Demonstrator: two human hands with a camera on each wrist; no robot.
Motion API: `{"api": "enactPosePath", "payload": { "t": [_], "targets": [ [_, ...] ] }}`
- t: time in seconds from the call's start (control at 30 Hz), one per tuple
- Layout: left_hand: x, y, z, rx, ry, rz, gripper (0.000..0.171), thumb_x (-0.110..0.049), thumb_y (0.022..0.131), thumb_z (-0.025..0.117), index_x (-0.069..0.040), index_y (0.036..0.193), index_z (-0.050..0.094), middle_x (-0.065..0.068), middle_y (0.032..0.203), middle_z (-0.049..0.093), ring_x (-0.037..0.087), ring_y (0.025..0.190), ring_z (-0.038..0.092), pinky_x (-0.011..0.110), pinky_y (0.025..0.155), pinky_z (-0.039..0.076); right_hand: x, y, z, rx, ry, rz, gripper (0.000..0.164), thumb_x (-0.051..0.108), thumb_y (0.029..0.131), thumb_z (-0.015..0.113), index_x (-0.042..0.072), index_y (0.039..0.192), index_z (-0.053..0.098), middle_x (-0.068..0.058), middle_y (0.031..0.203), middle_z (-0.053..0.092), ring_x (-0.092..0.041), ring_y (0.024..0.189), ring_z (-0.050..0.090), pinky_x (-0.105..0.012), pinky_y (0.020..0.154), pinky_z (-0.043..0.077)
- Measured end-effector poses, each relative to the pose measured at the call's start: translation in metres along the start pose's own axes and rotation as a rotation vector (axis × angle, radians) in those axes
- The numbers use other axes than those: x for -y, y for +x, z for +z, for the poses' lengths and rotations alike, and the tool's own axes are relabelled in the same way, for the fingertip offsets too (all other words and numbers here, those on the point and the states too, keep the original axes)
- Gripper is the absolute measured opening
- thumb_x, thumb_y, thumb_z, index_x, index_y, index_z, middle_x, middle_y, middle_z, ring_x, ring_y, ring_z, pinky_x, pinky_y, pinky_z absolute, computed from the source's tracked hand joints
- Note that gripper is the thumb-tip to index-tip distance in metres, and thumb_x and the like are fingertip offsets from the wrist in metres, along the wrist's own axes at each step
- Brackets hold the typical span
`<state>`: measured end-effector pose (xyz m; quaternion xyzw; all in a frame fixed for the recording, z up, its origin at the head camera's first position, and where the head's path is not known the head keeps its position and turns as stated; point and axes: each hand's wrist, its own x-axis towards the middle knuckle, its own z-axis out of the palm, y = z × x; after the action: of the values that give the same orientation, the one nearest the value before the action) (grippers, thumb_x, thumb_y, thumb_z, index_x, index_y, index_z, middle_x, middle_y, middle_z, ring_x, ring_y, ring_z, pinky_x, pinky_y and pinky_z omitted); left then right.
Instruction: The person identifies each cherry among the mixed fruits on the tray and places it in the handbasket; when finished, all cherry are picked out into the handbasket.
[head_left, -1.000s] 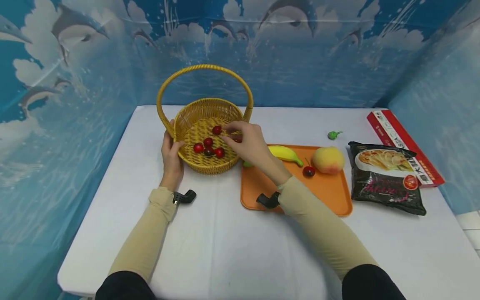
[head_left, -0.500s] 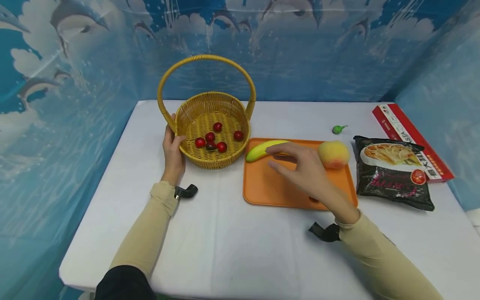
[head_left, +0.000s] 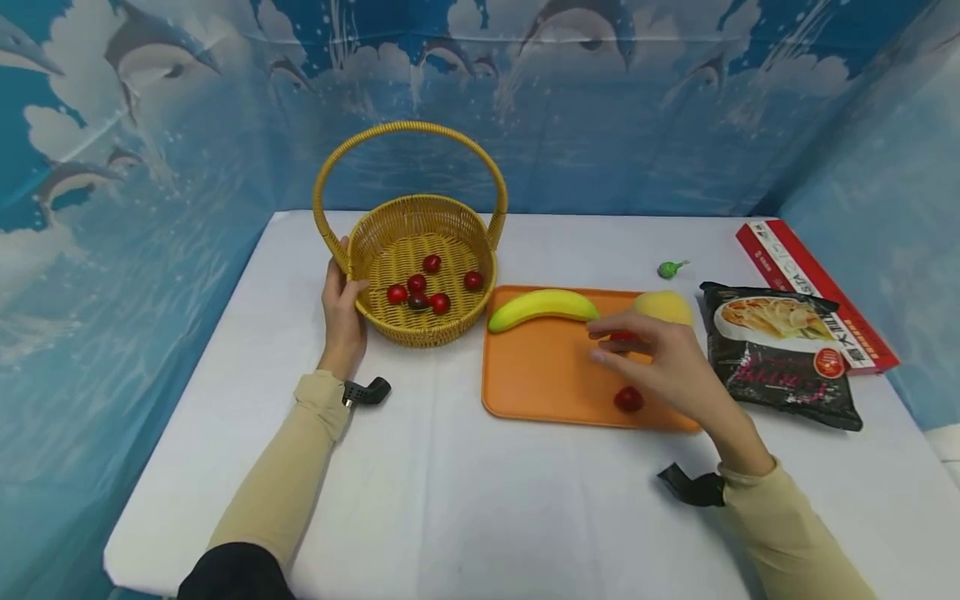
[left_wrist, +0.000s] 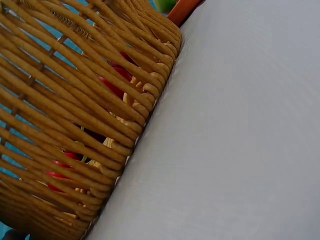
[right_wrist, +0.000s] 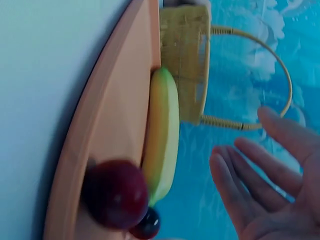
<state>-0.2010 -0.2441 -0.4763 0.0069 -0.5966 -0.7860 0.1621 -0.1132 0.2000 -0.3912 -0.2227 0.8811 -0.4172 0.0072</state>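
Note:
My left hand grips the left side of a yellow wicker basket, thumb at its rim. Several red cherries lie inside; some show through the weave of the basket in the left wrist view. Above an orange tray, my right hand hovers with its fingers extended and nothing between them. Partly hidden beneath it is a cherry. Closer to the tray's front edge sits another red cherry, large in the right wrist view. A banana lies along the tray's back, and a peach is partly covered by the hand.
Right of the tray lies a black food packet, overlapping a red pasta box. A small green pepper rests behind the tray. White cloth covers the table, with a dolphin-print curtain behind.
My right hand has let go of a cherry at the basket's right side and moved right, over the tray near the peach. The left hand keeps its grip on the basket.

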Motion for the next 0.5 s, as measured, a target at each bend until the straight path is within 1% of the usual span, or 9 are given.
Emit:
{"api": "enactPosePath", "payload": {
  "t": [0.03,0.13,0.23,0.3,0.37,0.43,0.5],
  "targets": [
    [-0.001,0.001,-0.002,-0.001,0.004,-0.001,0.076,-0.002,0.093,0.047,-0.025,0.165,0.037,-0.001,0.169,0.035,0.021,0.157,0.033,0.040,0.131,0.024,-0.003,0.000,0.000,0.027,0.004,0.004,0.033,0.021,0.093,0.081,0.022,0.126,0.076,0.000,0.120,0.076,-0.013,0.102,0.074,-0.018,0.092,0.058],
    [-0.002,0.002,-0.004,0.012,0.014,-0.009,0.076,-0.004,0.094,0.048,-0.027,0.165,0.037,-0.002,0.169,0.034,0.021,0.157,0.033,0.039,0.130,0.026,-0.010,-0.002,-0.002,0.115,0.006,0.006,0.035,0.021,0.092,0.083,0.016,0.126,0.076,-0.003,0.120,0.076,-0.021,0.108,0.074,-0.030,0.093,0.061],
    [-0.001,0.000,-0.003,0.013,0.025,-0.015,0.075,-0.005,0.094,0.048,-0.030,0.164,0.037,-0.003,0.168,0.035,0.021,0.156,0.035,0.038,0.130,0.027,-0.015,-0.008,-0.007,0.185,-0.024,-0.008,0.037,0.022,0.090,0.085,0.013,0.125,0.076,-0.002,0.121,0.077,-0.024,0.112,0.074,-0.038,0.094,0.062],
    [-0.001,0.000,-0.003,0.009,0.021,-0.008,0.075,-0.005,0.094,0.048,-0.030,0.164,0.038,-0.003,0.168,0.035,0.021,0.156,0.035,0.040,0.130,0.027,-0.017,-0.011,-0.011,0.220,-0.040,-0.016,0.038,0.023,0.089,0.085,0.014,0.125,0.076,-0.001,0.123,0.076,-0.023,0.113,0.073,-0.036,0.095,0.062],
    [-0.001,-0.001,-0.003,-0.002,0.015,-0.007,0.075,-0.004,0.093,0.048,-0.030,0.163,0.039,-0.003,0.168,0.037,0.021,0.155,0.036,0.041,0.130,0.027,-0.018,-0.014,-0.015,0.262,-0.046,-0.012,0.039,0.024,0.089,0.085,0.015,0.126,0.076,0.000,0.125,0.075,-0.021,0.115,0.072,-0.031,0.095,0.061],
    [-0.002,0.000,-0.003,-0.007,0.003,-0.005,0.075,-0.003,0.093,0.049,-0.028,0.164,0.039,-0.002,0.168,0.037,0.022,0.156,0.035,0.043,0.129,0.027,-0.019,-0.016,-0.020,0.314,-0.033,0.010,0.043,0.025,0.091,0.084,0.016,0.131,0.074,0.000,0.130,0.073,-0.020,0.118,0.071,-0.028,0.096,0.059],
    [-0.002,0.001,-0.004,-0.007,0.002,-0.004,0.075,-0.003,0.093,0.049,-0.027,0.164,0.038,-0.002,0.168,0.037,0.022,0.156,0.035,0.043,0.129,0.027,-0.019,-0.017,-0.024,0.364,-0.023,0.030,0.047,0.028,0.092,0.082,0.017,0.136,0.070,0.000,0.135,0.071,-0.018,0.122,0.069,-0.027,0.098,0.058]
  ]
}}
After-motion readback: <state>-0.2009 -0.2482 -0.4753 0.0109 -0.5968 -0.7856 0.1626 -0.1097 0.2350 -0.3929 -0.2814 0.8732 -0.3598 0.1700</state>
